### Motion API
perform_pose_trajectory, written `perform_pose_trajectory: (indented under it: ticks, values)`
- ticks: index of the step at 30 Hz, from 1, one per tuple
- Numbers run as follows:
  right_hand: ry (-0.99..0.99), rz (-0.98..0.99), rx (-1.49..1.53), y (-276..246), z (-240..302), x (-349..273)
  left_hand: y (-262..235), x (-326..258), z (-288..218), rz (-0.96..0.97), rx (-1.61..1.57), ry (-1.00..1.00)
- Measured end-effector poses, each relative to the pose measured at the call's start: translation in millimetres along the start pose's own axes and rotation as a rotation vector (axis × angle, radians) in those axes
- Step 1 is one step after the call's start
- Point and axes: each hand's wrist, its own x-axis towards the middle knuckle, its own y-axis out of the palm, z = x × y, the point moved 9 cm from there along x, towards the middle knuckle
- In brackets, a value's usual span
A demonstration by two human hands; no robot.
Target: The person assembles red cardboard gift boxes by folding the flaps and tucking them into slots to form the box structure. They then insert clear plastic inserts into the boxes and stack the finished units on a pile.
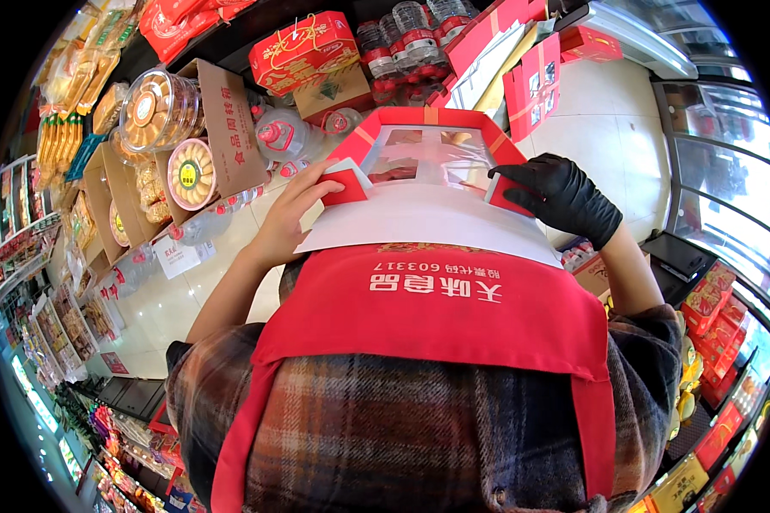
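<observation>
The bare left hand (289,221) pinches the left corner of a red gift box (428,154) with fingers closed on it; the black-gloved right hand (565,198) grips the right corner. The box, held against the red apron (436,308), shows pastries through its clear window. Round tubs of cookies (158,107) sit in a cardboard carton (231,120) nearby.

Bright, even shop light seen through a strong fisheye lens.

Light falls from overhead and leaves only soft, faint shadows on the pale floor (607,120). Glare streaks the clear window of the red gift box (428,154) and the glass cabinet (719,171) at right. The centre is sharp and the colours are saturated; toward the round black rim, the shelves (34,256) bend, shrink and smear, with slight blur and colour fringing at the edge.
</observation>
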Motion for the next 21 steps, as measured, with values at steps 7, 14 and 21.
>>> perform_pose_trajectory:
  ticks: [7,14,21]
  values:
    - [0.082,0.02,0.115,14.9,-19.5,1.2,-0.1,15.8,10.7,-0.143,0.015,0.056]
    - [0.33,-0.317,0.696,38.2,-48.7,-37.3,-5.8,5.6,11.5,-0.228,0.144,0.135]
    - [0.294,-0.343,0.528,37.8,-40.0,-40.5,-11.1,16.9,4.8,-0.185,0.082,0.156]
